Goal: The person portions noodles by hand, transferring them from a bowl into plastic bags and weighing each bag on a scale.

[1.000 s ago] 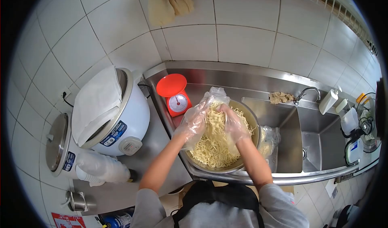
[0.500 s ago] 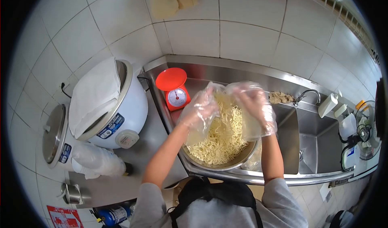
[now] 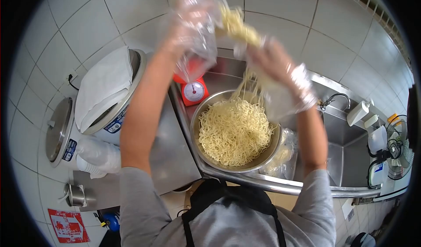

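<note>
A large steel bowl (image 3: 196, 149) of pale yellow noodles (image 3: 234, 133) sits at the sink's edge. Above its far side, a twisted bundle of noodles (image 3: 239, 27) stretches between my two hands, both in loose clear plastic gloves. My left hand (image 3: 193, 21), raised high at the left and blurred, is closed around one end. Lower and to the right, my right hand (image 3: 272, 62) grips the other end. Loose strands (image 3: 249, 87) hang from beneath my right hand toward the bowl.
A red kitchen scale (image 3: 193, 92) stands left of the bowl. Clear plastic bags (image 3: 283, 157) lie at its right, before the sink basin (image 3: 344, 135) and faucet (image 3: 335, 99). On the left counter are a large rice cooker (image 3: 136, 78) with a white cloth and plastic-wrapped cups (image 3: 98, 157).
Both hands have risen up and away from over the bowl, lifting a bundle of noodles. My left hand has gone up and left. The noodles in the bowl now show fully.
</note>
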`<action>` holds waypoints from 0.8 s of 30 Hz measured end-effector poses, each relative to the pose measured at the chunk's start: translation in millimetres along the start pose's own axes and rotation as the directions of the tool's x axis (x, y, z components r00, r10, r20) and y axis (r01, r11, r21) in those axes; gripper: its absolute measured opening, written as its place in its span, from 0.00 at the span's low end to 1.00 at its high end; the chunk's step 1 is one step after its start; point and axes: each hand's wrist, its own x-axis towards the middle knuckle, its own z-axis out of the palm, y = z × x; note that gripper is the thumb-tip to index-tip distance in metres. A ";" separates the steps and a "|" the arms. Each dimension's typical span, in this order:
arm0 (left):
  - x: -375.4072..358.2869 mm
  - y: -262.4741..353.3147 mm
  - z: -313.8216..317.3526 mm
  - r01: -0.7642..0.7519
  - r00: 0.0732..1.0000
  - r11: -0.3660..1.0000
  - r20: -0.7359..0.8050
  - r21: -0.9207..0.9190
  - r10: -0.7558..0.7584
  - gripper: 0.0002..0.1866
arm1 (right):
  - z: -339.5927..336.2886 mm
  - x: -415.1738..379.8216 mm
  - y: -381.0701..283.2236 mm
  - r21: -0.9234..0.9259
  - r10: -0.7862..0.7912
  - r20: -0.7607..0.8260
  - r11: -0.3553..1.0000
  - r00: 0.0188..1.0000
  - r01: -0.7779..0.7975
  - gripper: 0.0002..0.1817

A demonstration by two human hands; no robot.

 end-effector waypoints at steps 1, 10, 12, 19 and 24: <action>11.7 6.6 -9.1 0.001 1.000 1.000 0.001 0.004 -0.001 0.27 | -19.7 22.8 -6.3 -0.090 -0.048 -0.017 0.995 0.999 0.046 0.16; 53.0 133.2 -1.4 0.022 0.991 0.955 0.118 0.297 -0.060 0.17 | -120.6 64.4 -119.6 -0.466 -0.420 0.211 0.751 0.883 0.468 0.21; 19.6 152.5 69.8 0.468 0.871 0.865 -0.262 0.180 -0.416 0.14 | -115.8 76.2 -120.8 -0.409 -0.226 0.400 0.823 0.888 0.394 0.23; -62.2 3.8 -7.5 0.288 0.756 0.570 0.182 0.769 -0.629 0.20 | -35.1 49.3 -26.7 -0.472 0.226 0.624 0.872 0.748 0.131 0.24; -89.8 -41.5 -5.5 0.423 0.750 0.631 0.140 0.650 -0.647 0.19 | -11.3 21.3 4.5 0.594 0.027 0.270 0.782 0.962 -0.188 0.28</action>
